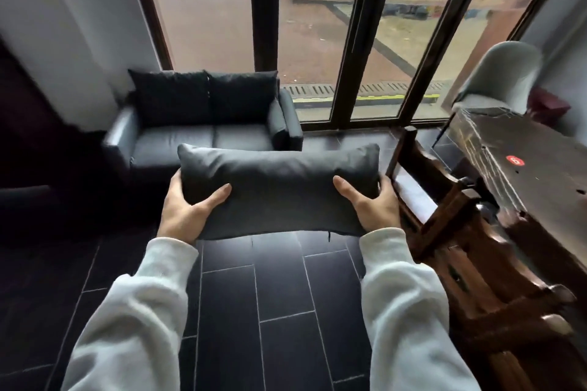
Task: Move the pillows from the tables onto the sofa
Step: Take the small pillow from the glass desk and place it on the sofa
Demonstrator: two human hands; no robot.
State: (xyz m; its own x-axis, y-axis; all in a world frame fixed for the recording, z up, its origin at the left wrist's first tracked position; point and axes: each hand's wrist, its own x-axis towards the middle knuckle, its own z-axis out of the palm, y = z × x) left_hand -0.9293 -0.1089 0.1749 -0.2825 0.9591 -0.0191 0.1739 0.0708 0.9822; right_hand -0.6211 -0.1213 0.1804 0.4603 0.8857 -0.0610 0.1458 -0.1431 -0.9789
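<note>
A dark grey rectangular pillow (279, 187) is held in the air in front of me, lying flat and wide. My left hand (187, 209) grips its left end, thumb on top. My right hand (371, 203) grips its right end the same way. Beyond the pillow, against the window, stands a small dark two-seat sofa (203, 140) with two dark back cushions (206, 95) upright on it. Its seat shows nothing else on it. The pillow hides the sofa's front edge.
A dark wooden table (524, 174) with a red round sticker stands at the right, with a wooden chair (444, 216) against it. A pale grey chair (505, 73) stands in the far right corner. Dark tiled floor (279, 295) lies under me. Tall windows run behind the sofa.
</note>
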